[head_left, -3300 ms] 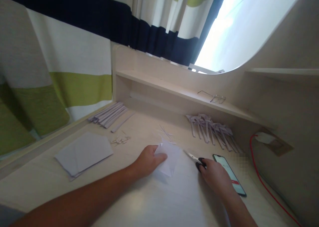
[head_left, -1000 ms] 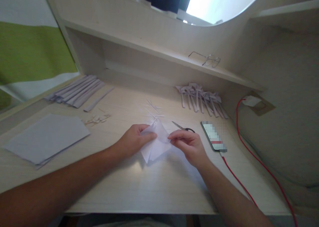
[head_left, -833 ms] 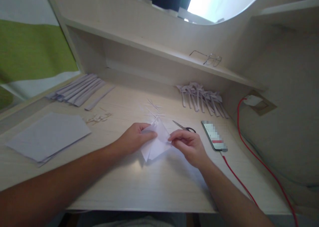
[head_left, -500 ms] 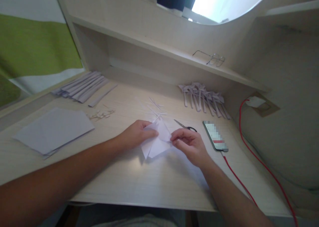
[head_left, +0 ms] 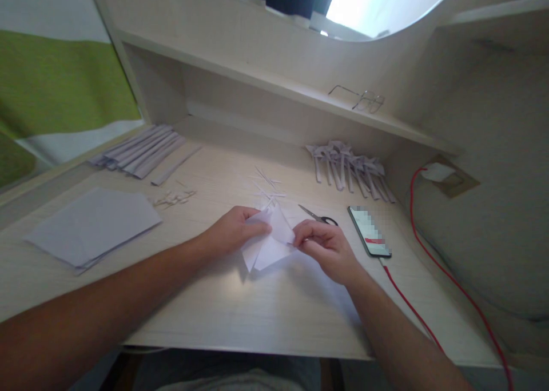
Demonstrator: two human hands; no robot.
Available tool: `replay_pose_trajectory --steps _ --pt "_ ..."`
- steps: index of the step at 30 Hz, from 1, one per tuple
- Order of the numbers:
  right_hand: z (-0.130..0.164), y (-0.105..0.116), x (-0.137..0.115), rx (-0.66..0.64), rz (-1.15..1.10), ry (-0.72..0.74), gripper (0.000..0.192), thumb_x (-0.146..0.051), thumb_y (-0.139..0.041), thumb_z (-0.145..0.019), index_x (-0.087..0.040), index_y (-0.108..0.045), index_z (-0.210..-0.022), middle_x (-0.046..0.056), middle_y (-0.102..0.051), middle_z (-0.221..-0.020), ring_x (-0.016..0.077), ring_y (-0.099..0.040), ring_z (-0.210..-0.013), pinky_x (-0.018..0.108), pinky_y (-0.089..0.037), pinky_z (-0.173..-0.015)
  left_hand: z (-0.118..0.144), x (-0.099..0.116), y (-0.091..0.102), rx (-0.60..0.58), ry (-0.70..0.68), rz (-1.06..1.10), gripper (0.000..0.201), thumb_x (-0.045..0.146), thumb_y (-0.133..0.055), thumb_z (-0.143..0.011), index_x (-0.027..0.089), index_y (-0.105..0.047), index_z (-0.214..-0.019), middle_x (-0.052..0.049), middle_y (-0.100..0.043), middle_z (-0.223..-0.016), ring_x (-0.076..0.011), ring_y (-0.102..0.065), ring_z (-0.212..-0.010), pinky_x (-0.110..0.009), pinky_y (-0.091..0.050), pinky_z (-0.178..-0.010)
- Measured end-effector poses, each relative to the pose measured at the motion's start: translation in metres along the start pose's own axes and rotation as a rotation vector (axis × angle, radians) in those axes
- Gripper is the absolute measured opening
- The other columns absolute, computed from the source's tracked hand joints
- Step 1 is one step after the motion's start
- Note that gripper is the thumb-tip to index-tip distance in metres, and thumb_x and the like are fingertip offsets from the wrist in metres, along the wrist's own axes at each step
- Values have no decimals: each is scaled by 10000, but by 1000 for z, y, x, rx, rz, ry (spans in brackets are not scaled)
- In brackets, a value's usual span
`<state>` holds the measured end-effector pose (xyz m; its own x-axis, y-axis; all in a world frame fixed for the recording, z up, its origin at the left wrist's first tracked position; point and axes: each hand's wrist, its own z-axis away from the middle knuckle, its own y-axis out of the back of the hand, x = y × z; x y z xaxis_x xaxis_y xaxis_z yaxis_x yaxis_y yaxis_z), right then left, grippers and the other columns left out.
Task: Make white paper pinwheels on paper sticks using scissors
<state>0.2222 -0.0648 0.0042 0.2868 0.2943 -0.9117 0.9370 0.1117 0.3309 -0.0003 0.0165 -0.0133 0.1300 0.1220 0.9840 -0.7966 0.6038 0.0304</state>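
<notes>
A white sheet of paper (head_left: 274, 251), with cuts or folds that split it into pointed flaps, is held up over the desk between both hands. My left hand (head_left: 240, 229) pinches it at its left side, thumb on top near the middle. At the right edge, my right hand (head_left: 321, 243) has its thumb and fingertips closed on a corner of a flap. Thin white paper strips (head_left: 270, 194) lie on the desk just beyond the paper. Scissors (head_left: 319, 215) with dark handles rest behind my right hand.
Flat paper sheets (head_left: 94, 225) lie at left, near small pale pieces (head_left: 175, 198). Rolled paper sticks (head_left: 141, 151) are stacked at the back left. Paper pinwheels (head_left: 347, 165) on sticks lie at the back right. A phone (head_left: 369, 231) with a red cable is at right; glasses (head_left: 369, 101) sit on the shelf.
The view has shifted very slightly. Both hands keep their hold on the paper, with hardly any movement of the right fingers at the flap corner.
</notes>
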Motion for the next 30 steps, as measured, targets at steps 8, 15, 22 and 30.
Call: replay_pose_trajectory --steps 8,15,22,30 --pt "0 0 4 116 -34 -122 39 -198 -766 -738 -211 -733 -753 12 -716 -764 172 -634 -729 311 -501 -703 -1 -2 0 -3 6 16 276 384 -738 -703 115 -713 -763 -43 -655 -634 -153 -566 -528 -256 -388 -505" --pt "-1 -6 0 228 164 18 105 -171 -725 -803 -236 -732 -885 41 -721 -922 213 -668 -905 372 -541 -834 2 -2 -3 -50 16 -2 239 358 -732 -715 123 -722 -754 -45 -665 -635 -160 -572 -529 -256 -387 -505" --pt "3 -26 -5 203 449 331 329 -157 -751 -850 -294 -728 -1149 63 -744 -1079 263 -662 -1060 468 -510 -993 13 1 -15 -239 -120 -256 237 325 -604 -835 163 -691 -685 -3 -616 -622 -154 -537 -591 -245 -366 -539" --pt "6 -27 -3 239 374 248 184 -138 -650 -901 -269 -746 -987 46 -744 -920 235 -688 -893 406 -546 -835 14 2 -15 -271 -75 -237 182 301 -634 -799 159 -675 -692 -3 -626 -639 -160 -556 -595 -248 -377 -544"
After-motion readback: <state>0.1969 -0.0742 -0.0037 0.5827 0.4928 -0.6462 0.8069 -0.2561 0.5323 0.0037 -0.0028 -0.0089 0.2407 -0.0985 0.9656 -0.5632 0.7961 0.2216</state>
